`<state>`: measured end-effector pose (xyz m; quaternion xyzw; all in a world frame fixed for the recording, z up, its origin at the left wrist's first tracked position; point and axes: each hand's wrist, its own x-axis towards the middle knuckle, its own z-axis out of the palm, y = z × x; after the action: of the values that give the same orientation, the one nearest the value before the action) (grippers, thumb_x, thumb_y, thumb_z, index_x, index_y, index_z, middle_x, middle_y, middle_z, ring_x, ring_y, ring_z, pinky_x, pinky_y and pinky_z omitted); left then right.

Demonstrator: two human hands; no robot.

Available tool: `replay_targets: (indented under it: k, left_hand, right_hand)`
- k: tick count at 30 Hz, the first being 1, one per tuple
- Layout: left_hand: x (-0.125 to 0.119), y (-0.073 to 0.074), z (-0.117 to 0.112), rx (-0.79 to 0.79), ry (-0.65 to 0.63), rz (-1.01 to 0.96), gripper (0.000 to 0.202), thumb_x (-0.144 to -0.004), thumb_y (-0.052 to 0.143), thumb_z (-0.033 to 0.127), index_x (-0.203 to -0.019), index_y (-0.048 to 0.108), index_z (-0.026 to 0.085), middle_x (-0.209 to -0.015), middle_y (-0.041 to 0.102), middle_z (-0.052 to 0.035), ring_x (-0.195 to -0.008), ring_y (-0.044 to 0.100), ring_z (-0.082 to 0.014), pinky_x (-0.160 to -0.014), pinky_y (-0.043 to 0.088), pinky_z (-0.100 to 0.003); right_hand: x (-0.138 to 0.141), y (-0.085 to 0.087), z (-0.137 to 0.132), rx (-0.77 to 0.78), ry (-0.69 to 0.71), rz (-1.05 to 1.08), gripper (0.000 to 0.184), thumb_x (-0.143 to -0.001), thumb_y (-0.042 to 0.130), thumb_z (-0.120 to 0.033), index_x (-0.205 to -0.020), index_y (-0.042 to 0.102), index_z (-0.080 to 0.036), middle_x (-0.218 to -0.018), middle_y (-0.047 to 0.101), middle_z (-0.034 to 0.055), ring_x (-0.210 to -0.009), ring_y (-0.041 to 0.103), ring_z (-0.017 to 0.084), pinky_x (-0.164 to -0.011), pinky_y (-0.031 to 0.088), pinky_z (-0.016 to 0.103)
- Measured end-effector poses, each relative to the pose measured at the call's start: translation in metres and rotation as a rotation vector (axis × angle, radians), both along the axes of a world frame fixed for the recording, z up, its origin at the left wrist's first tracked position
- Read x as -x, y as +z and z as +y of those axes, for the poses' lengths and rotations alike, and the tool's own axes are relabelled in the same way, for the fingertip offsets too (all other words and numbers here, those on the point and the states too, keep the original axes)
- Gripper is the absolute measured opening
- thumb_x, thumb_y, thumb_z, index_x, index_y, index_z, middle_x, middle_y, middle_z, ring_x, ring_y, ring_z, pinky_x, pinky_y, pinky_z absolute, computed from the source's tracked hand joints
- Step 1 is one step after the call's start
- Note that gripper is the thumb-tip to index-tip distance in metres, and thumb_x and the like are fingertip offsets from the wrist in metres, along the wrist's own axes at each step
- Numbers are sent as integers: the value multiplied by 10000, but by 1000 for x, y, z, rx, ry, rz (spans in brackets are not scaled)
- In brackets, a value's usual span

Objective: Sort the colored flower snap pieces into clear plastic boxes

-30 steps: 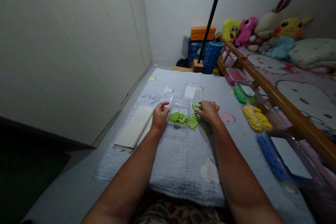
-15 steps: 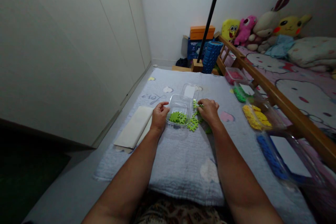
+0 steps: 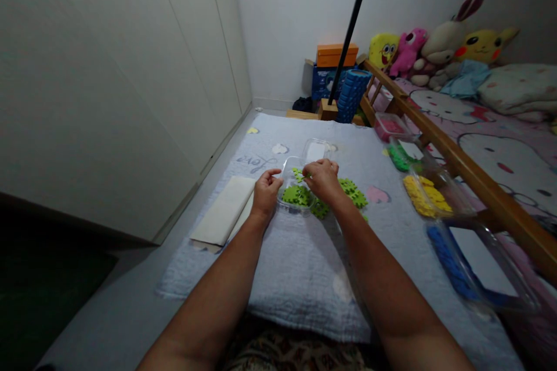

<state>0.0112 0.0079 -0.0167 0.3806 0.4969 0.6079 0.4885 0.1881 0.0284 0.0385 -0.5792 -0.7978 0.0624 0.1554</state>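
Observation:
A clear plastic box (image 3: 297, 209) stands on the cloth with several light-green interlocking pieces (image 3: 296, 195) lying in it. My left hand (image 3: 266, 192) is closed on the box's left rim, thumb and fingers at its edge. Over the box's right side, my right hand (image 3: 322, 179) pinches a green interlocking piece (image 3: 298, 174). More loose green pieces (image 3: 352, 192) lie on the cloth to the right, partly hidden under my right hand and wrist. Behind the box lies a clear lid (image 3: 316, 151) with a white label.
A folded cream sheet (image 3: 225, 210) lies to the left. Along the right edge stand clear boxes with blue (image 3: 448, 252), yellow (image 3: 429, 194), green (image 3: 402, 155) and pink (image 3: 391, 126) pieces. A wooden bed rail (image 3: 474, 171) borders the right side; a black pole (image 3: 351, 32) rises behind.
My right hand has moved left from the loose pieces to above the box, carrying a green piece. More of the loose pieces now show. My left hand stays at the box.

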Motion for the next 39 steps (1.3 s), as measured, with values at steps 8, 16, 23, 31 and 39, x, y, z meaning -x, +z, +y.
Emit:
replay_targets:
  k: [8,16,23,31,39]
  left_hand:
    - [0,3,-1,-3,7,9,425,-634,737,350,-1007,687,151,-602,414,105,-548,349,-90,-567,290,-236]
    - [0,-2,1,-2,9,2,420,-642,743,350,-1013,694,158,-619,442,94,-561,377,-96,-574,307,-239]
    - [0,-2,0,-9,14,27,393,-658,740,346,-1003,705,162,-621,428,92,-555,378,-96,-565,300,-239]
    - [0,2,-1,-1,8,25,410,-645,740,358,-1000,695,160,-607,428,95,-549,371,-99,-565,296,-242]
    - [-1,2,-1,-1,18,22,387,-648,737,340,-991,699,165,-612,441,91,-551,382,-98,-566,299,-240]
  right_hand:
    - [-16,-2,0,-58,-90,20,244,-908,668,-162,-1103,780,-258,-1348,752,91,-1262,501,342,-1060,317,502]
    - [-56,8,-23,36,-157,-91,254,-935,655,-181,-1136,793,-250,-1256,772,115,-1203,560,342,-998,370,461]
    - [-53,3,-52,241,-21,-242,279,-908,726,-277,-1175,796,-235,-1267,738,135,-1215,572,348,-985,388,434]
    - [-41,-5,-64,249,17,-273,438,-865,768,-389,-1250,728,-185,-1295,659,177,-1240,542,360,-1037,393,433]
    - [-39,-1,-69,281,81,-266,387,-855,699,-277,-1230,704,-181,-1291,648,175,-1224,530,342,-1036,399,419]
